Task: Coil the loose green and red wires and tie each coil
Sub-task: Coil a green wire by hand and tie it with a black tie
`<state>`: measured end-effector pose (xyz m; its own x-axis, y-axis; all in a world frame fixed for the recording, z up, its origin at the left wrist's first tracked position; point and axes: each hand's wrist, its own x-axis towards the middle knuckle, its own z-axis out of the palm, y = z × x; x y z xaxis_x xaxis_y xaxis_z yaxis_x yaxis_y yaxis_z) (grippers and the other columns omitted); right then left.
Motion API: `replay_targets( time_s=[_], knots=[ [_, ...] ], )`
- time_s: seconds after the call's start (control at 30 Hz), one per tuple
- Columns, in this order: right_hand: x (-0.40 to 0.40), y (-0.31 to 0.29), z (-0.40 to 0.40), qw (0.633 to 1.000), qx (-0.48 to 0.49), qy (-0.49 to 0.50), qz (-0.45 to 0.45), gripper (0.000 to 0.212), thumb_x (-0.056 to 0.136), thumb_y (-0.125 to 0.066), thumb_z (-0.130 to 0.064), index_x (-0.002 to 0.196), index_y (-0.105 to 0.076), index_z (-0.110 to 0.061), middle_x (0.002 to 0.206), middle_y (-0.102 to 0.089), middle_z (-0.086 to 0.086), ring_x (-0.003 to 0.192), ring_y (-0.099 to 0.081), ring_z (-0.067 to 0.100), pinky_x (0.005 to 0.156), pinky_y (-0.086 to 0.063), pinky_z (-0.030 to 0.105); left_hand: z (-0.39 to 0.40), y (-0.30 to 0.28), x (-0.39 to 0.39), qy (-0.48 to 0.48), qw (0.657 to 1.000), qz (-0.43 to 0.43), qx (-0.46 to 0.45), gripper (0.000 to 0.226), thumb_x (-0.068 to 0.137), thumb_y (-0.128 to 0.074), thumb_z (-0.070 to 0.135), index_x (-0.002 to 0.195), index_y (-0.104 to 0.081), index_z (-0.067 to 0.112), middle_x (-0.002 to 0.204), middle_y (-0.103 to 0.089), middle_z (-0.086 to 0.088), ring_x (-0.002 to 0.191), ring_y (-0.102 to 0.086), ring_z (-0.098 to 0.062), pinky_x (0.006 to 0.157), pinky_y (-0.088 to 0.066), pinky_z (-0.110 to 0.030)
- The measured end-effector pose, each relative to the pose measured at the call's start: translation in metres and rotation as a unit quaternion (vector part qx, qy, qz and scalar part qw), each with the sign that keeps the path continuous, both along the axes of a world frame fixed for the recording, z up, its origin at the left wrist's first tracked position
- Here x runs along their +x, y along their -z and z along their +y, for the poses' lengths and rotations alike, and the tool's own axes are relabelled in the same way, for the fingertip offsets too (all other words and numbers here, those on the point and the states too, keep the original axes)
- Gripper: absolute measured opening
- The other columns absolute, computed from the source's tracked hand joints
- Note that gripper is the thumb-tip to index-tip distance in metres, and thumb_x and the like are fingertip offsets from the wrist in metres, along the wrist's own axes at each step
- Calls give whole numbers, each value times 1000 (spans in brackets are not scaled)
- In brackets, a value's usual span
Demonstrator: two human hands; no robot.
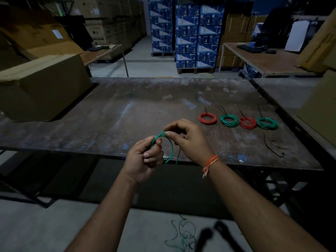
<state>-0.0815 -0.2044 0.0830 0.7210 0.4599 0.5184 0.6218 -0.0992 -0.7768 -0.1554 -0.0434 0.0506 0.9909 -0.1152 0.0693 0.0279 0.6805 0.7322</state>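
Over the near edge of the worn table (127,113) I hold a green wire (171,146) bent into a loop. My left hand (145,160) grips the loop's lower left side. My right hand (187,139) pinches its top between thumb and fingers. A loose green end hangs down below the hands. Farther right on the table lie several tied coils in a row: a red coil (207,118), a green coil (229,120), a second red coil (247,122) and a second green coil (267,123), each with a dark tie sticking up.
Loose dark ties (272,148) lie on the table right of my hands. A tangle of green wire (185,233) lies on the floor below. A large cardboard box (41,88) sits at the table's left. Stacked boxes and another table (269,60) stand behind.
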Motion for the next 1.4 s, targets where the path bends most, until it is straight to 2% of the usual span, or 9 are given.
replay_targets(
  time_s=[0.1, 0.37, 0.53, 0.63, 0.73, 0.8, 1.0, 1.13, 1.4],
  knots=[
    [3, 25, 0, 987, 20, -66, 147, 12, 97, -66, -11, 90, -69, -20, 78, -65, -9, 73, -60, 5, 71, -50, 24, 5, 0, 0, 8, 999, 6, -32, 36, 100, -32, 23, 80, -60, 13, 49, -18, 12, 39, -13, -5, 42, -10, -22],
    [28, 108, -24, 892, -412, 50, 178, 35, 95, -69, -19, 63, -57, -13, 66, -57, 3, 63, -53, 13, 64, -43, 24, 25, -2, 8, -51, 996, -2, -79, 27, 102, -34, 24, 83, -52, 16, 46, -32, 10, 38, -19, -2, 40, -15, -18],
    [36, 34, -9, 980, -44, 128, 143, 26, 101, -61, -25, 78, -70, -16, 66, -67, -3, 63, -67, 9, 63, -51, 28, 28, -13, 18, -163, 986, 0, 21, 24, 104, -38, 26, 88, -49, 12, 50, -36, 9, 37, -28, -1, 42, -18, -19],
    [33, -4, -4, 971, 125, 203, 15, 22, 101, -59, -22, 87, -72, -13, 77, -65, 4, 66, -66, 11, 63, -52, 21, 31, -19, 20, -163, 986, -14, 11, 23, 103, -38, 24, 88, -49, 12, 51, -37, 9, 39, -29, -1, 42, -21, -17],
    [36, 23, -5, 975, -150, 149, 71, 28, 103, -56, -19, 80, -69, -10, 74, -68, 13, 63, -64, 16, 67, -55, 31, 31, -22, 18, -162, 987, -20, 5, 24, 104, -37, 23, 87, -49, 12, 51, -37, 10, 40, -29, 0, 42, -21, -17],
    [37, 50, -9, 906, -389, 23, 165, 28, 104, -55, -20, 84, -71, -8, 71, -71, 14, 62, -65, 17, 65, -52, 30, 31, -22, 15, -161, 987, -18, 3, 25, 105, -36, 23, 87, -50, 12, 51, -37, 10, 40, -28, 0, 43, -19, -19],
    [62, 29, -9, 969, -73, 210, 110, 22, 103, -53, -20, 91, -72, -16, 82, -69, -5, 79, -64, 8, 74, -49, 29, 30, -21, 7, -133, 991, -22, -26, 18, 100, -42, 23, 88, -51, 13, 53, -37, 10, 43, -30, -2, 46, -19, -20],
    [61, 37, -5, 965, -211, 81, 133, 20, 99, -61, -18, 83, -71, -25, 85, -72, -3, 87, -67, 16, 84, -52, 36, 25, -21, 5, -99, 994, -36, -30, 18, 100, -42, 23, 89, -51, 13, 53, -39, 11, 44, -30, -2, 50, -15, -25],
    [28, 45, 15, 981, 5, -35, 190, 24, 105, -49, -7, 116, -66, -20, 79, -66, 1, 74, -64, 10, 74, -52, 28, 17, -7, -4, -10, 998, -53, 42, 29, 86, -75, 33, 89, -55, 12, 57, -41, 8, 48, -34, -4, 50, -35, -21]
  ],
)
